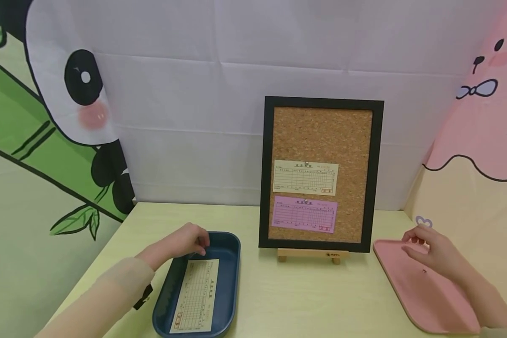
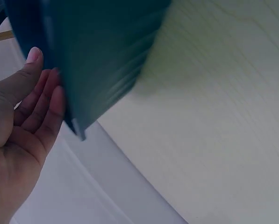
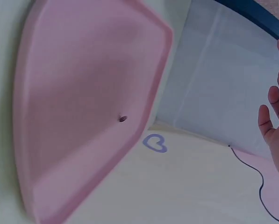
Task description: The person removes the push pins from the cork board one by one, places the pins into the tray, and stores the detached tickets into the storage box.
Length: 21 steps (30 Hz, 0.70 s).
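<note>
My left hand [image 1: 190, 240] is over the far left end of a dark blue tray [image 1: 235, 281], its fingers loosely bent with nothing seen between them. In the left wrist view, the fingertips are right at the tray's rim [image 2: 74, 123]. A cream printed slip [image 1: 196, 295] lies lengthwise in that tray. My right hand [image 1: 436, 251] hovers above a pink tray [image 1: 443, 305], thumb and fingers apart and holding nothing visible. One small metallic pushpin [image 3: 123, 118] lies on the pink tray.
Between the hands a black-framed corkboard [image 1: 321, 134] stands on a small wooden easel [image 1: 312, 254]. A cream slip [image 1: 306, 178] is pinned to it above a purple slip [image 1: 305, 215]. Behind the pale wooden table [image 1: 287, 300] hangs a cloth [image 1: 185, 103] printed with cartoon animals.
</note>
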Available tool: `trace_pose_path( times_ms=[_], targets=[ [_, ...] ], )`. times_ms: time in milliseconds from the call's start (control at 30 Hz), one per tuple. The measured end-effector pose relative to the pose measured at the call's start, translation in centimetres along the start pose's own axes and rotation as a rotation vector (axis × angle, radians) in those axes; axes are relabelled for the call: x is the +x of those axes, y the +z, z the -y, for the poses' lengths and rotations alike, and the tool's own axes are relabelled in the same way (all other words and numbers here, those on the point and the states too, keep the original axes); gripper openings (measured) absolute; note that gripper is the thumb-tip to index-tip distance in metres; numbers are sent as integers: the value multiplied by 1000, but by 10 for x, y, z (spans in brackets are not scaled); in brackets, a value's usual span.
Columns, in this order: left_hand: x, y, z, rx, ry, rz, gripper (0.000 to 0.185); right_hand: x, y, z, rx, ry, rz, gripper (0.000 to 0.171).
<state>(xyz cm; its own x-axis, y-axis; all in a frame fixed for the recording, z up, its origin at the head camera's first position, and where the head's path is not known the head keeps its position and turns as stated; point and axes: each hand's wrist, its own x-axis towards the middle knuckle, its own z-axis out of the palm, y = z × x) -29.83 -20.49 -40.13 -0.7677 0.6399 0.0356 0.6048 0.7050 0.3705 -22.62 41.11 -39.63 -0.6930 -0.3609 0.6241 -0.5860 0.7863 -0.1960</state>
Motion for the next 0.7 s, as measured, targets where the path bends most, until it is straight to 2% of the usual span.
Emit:
trace_pose_path(
  times_ms=[167,367,533,700],
  targets=[
    [2,-14,-11,-35,-22,-67,16,20,-7,16,5,-27,-35,43],
    [9,-34,-34,-25,-49,-218,19,43,-10,39,-26,-15,-83,40],
    [21,-45,-51,-84,-75,-324,26,63,-5,57,-4,24,-180,33],
    [39,-49,-71,-155,-85,-469,33,83,10,69,72,39,-286,29]
  ],
)
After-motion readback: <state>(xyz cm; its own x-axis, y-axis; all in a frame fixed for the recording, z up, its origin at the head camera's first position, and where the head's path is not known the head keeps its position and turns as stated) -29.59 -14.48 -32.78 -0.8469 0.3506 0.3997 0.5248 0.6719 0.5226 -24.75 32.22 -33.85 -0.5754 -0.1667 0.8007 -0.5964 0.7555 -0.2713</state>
